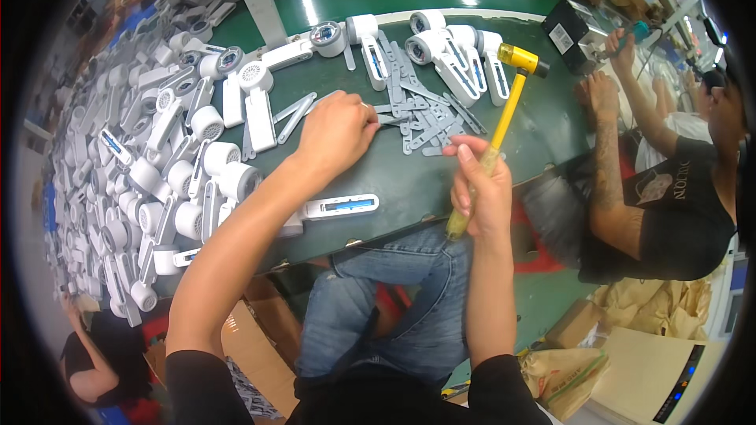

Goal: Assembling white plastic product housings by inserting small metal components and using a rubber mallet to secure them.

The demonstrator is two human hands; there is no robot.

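In my right hand (484,189) is a small mallet (508,110) with a yellow handle and a yellow-and-black head, held up above the table's near edge. My left hand (339,132) reaches forward with its fingers curled down at the pile of grey plastic strips (429,122). A strip shows at its fingertips, though the grip itself is partly hidden. Nearer me, beside my left forearm, lies a white handheld fan (346,205), its long slot open with a blue part inside. Its other end is hidden by my forearm.
A large heap of white fans (157,181) covers the left side. More fans (457,55) stand beyond the strips, on the green table (409,181). A black box (571,35) sits at the far right, near a co-worker (661,205) holding a teal tool.
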